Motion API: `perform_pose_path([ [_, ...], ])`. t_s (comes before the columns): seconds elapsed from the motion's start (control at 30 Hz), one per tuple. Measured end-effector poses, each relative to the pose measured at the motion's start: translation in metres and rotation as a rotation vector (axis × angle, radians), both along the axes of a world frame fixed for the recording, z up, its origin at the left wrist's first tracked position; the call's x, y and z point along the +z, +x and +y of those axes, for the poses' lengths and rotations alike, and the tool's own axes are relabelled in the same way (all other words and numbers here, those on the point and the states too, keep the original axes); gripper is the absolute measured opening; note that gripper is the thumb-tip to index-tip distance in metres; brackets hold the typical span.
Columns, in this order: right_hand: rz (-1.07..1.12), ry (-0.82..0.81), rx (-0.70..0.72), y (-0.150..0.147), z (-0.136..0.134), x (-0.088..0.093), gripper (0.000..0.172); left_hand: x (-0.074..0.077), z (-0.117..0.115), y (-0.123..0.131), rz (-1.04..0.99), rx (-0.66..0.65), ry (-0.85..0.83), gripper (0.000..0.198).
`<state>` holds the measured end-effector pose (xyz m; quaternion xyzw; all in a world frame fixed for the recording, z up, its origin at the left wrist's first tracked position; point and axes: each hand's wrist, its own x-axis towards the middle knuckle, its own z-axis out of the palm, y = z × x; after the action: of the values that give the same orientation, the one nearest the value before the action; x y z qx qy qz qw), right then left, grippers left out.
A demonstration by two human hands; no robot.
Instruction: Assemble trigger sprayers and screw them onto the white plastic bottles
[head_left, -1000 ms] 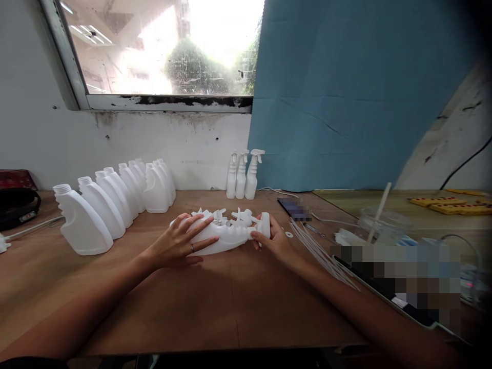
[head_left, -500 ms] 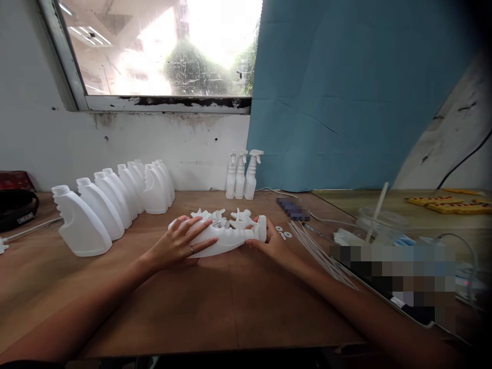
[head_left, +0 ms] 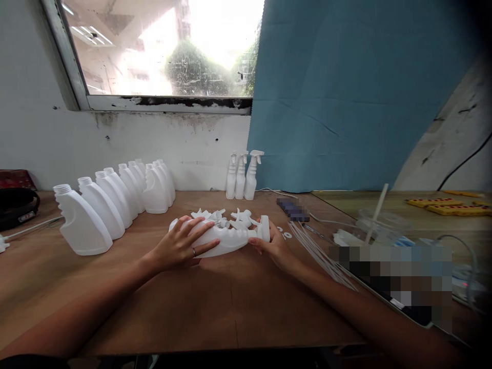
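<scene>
A white plastic spray bottle (head_left: 230,240) lies on its side between my hands, just over the brown table, its neck pointing right. My left hand (head_left: 183,241) is wrapped over the bottle's body, a ring on one finger. At the neck, my right hand (head_left: 272,242) is closed around the white trigger spray head (head_left: 264,228); its fingers are partly hidden behind it. Directly behind the bottle is a small heap of loose white trigger heads (head_left: 209,215), partly covered by the bottle and my left hand.
Several open-necked white bottles (head_left: 86,223) stand in rows at left. Three bottles with spray heads (head_left: 250,177) stand by the wall. To the right lie white rings (head_left: 287,235), thin white tubes (head_left: 323,259), a dark phone-like object (head_left: 292,209) and a plastic cup with straw (head_left: 378,218).
The spray head and my right hand have shifted slightly right, and the head has turned a little at the neck. My left hand keeps its hold on the bottle.
</scene>
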<state>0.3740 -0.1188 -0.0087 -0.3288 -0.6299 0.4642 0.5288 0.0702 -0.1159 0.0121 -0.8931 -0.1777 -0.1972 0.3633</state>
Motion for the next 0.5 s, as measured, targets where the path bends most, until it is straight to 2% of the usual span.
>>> perform_pose_path([
  [0.1, 0.034, 0.012, 0.065, -0.001, -0.001, 0.005, 0.06, 0.0, 0.0, 0.0, -0.054, -0.018, -0.072, 0.062],
  [0.23, 0.045, 0.008, 0.285, 0.001, -0.004, 0.014, 0.09, -0.001, -0.003, 0.0, -0.149, -0.049, -0.182, 0.062],
  [0.33, -0.012, -0.008, 0.376, 0.004, -0.004, 0.015, 0.105, 0.0, -0.005, 0.002, -0.181, -0.08, -0.229, 0.065],
  [0.43, -0.118, 0.073, 0.308, 0.007, -0.001, 0.012, 0.111, 0.0, -0.008, 0.005, -0.209, -0.1, -0.258, 0.065],
  [0.5, -0.197, 0.158, 0.155, 0.007, 0.001, 0.009, 0.1, -0.001, -0.01, 0.007, -0.231, -0.104, -0.28, 0.064],
])
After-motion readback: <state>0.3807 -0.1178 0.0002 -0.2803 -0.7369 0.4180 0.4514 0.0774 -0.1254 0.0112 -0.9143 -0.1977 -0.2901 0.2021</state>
